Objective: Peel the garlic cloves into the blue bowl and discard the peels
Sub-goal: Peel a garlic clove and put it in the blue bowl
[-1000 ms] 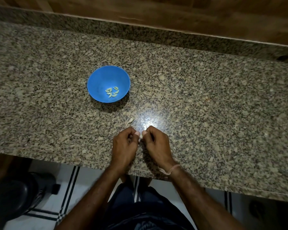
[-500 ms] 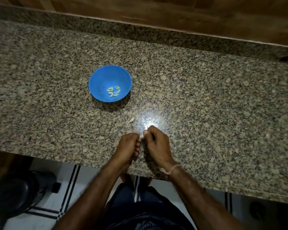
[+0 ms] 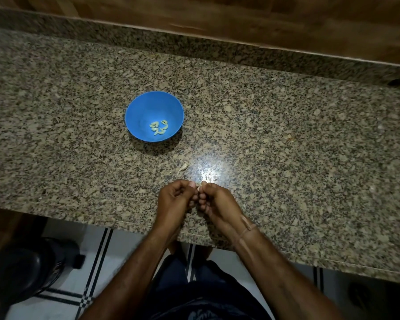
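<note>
Both grips, L hand point(image 3: 176, 200) and R hand point(image 3: 216, 203), pinch one clove point(image 3: 198, 187) at 6 o'clock to strip skin; bowl point(image 3: 138, 112) nearby at 11.

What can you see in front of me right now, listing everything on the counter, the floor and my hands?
blue bowl: one, blue, on the countertop beyond the hands
peeled garlic cloves: small cluster, pale greenish, in the bowl
peel scrap: one, pale tan, on the countertop between bowl and hands
countertop: one, speckled grey-brown, across the view
wooden panel: one, brown, behind the countertop
black object: one, black, on the floor at lower left, kind unclear
floor: white with black stripes, below the counter edge
pale piece: one, whitish, pinched between both hands
wristband: one, tan, right wrist
left hand: one, near counter edge
right hand: one, beside it
</note>
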`<state>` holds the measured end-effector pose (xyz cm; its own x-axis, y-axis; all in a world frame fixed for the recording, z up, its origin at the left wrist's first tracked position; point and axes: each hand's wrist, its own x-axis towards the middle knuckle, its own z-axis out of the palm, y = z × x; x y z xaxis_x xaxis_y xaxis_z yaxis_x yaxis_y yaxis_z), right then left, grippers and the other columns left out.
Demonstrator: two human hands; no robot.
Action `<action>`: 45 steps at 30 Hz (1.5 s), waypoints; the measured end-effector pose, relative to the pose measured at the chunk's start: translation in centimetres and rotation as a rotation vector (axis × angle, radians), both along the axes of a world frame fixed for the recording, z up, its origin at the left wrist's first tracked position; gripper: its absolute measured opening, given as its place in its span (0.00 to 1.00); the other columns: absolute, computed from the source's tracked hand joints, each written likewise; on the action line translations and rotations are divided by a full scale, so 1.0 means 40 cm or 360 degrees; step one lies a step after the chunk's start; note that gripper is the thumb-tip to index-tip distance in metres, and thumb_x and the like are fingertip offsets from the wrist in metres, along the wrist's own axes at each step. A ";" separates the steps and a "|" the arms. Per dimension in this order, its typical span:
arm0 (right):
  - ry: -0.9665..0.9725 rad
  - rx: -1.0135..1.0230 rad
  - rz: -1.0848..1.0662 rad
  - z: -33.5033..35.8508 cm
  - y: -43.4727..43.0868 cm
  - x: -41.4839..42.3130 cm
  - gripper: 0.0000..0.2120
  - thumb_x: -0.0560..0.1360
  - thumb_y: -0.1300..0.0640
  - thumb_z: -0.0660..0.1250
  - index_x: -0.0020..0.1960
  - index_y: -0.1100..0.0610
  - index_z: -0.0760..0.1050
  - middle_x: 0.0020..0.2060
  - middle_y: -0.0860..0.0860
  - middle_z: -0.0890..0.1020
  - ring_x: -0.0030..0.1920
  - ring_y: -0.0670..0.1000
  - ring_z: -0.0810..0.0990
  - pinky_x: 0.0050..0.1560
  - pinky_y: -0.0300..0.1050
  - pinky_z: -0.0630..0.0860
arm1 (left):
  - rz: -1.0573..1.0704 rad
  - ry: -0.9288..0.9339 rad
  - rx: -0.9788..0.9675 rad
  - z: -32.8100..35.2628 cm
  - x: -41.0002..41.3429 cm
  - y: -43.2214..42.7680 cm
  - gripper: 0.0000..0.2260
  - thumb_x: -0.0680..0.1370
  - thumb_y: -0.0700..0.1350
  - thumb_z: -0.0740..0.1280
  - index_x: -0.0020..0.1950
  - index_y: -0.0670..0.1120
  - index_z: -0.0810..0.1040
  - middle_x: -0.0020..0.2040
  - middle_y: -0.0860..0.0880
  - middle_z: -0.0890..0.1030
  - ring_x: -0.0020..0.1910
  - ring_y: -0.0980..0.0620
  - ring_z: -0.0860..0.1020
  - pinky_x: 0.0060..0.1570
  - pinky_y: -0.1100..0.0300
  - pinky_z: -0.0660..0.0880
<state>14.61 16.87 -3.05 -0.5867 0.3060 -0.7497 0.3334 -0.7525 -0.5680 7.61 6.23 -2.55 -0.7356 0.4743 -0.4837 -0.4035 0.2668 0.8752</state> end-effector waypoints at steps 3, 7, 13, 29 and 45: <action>0.0086 0.0397 0.0149 -0.010 -0.008 0.014 0.13 0.85 0.57 0.65 0.42 0.59 0.77 0.34 0.55 0.81 0.36 0.54 0.78 0.40 0.47 0.74 | -0.0041 -0.0107 -0.0045 0.002 -0.005 0.001 0.10 0.84 0.42 0.65 0.47 0.40 0.82 0.36 0.45 0.82 0.34 0.55 0.78 0.34 0.64 0.74; 0.0224 0.0791 0.0284 -0.017 -0.011 0.030 0.13 0.85 0.55 0.65 0.43 0.59 0.76 0.38 0.55 0.80 0.42 0.53 0.78 0.46 0.52 0.76 | -0.0046 -0.0122 -0.0096 -0.007 -0.012 -0.007 0.12 0.85 0.44 0.63 0.46 0.40 0.81 0.35 0.47 0.78 0.34 0.52 0.73 0.33 0.60 0.69; -0.0002 0.1555 0.0402 -0.039 0.001 0.030 0.07 0.80 0.61 0.71 0.44 0.60 0.83 0.38 0.48 0.85 0.38 0.40 0.81 0.42 0.34 0.76 | -0.0045 0.0356 -0.0320 -0.029 -0.037 -0.026 0.14 0.83 0.51 0.67 0.40 0.47 0.82 0.34 0.50 0.82 0.36 0.49 0.81 0.43 0.46 0.81; 0.0019 0.1370 -0.0007 -0.023 -0.050 0.006 0.01 0.77 0.63 0.76 0.46 0.60 0.85 0.40 0.52 0.87 0.43 0.51 0.87 0.45 0.40 0.82 | -0.0190 0.0615 -0.0366 -0.003 -0.042 -0.025 0.05 0.81 0.47 0.71 0.45 0.51 0.83 0.38 0.56 0.83 0.38 0.64 0.81 0.35 0.73 0.72; 0.0039 0.1204 -0.0240 -0.041 -0.082 0.000 0.03 0.79 0.62 0.73 0.48 0.60 0.84 0.43 0.57 0.87 0.47 0.61 0.86 0.53 0.60 0.84 | -0.0156 -0.0255 -0.0138 -0.011 -0.067 -0.024 0.12 0.82 0.46 0.70 0.41 0.42 0.82 0.32 0.47 0.81 0.29 0.51 0.75 0.33 0.58 0.71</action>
